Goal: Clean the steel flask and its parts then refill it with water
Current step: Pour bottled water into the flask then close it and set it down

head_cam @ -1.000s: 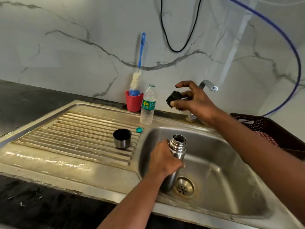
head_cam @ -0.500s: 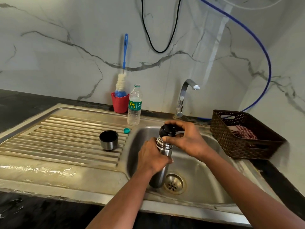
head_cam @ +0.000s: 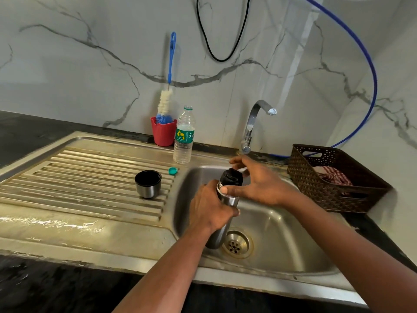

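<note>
**Flask held over the basin, stopper at its mouth**

One cylindrical brushed-steel flask [head_cam: 222, 222] stands tilted in the steel sink [head_cam: 282, 233], left hand [head_cam: 209, 211] wrapped around its body. The right hand [head_cam: 257, 184] curls loosely around the black plastic stopper [head_cam: 231, 176] on its neck. One steel cup [head_cam: 147, 184] sits on the ribbed drainboard [head_cam: 79, 177], left.

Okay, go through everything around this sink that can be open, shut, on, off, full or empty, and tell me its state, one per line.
Flask: upright in the sink, gripped by the left hand.
Stopper: on the flask mouth, right hand fingers around it.
Steel cup: off the flask, mouth up on the drainboard.
Water bottle: uncapped, upright.
Green cap: lying loose.
Tap: no water running.
</note>
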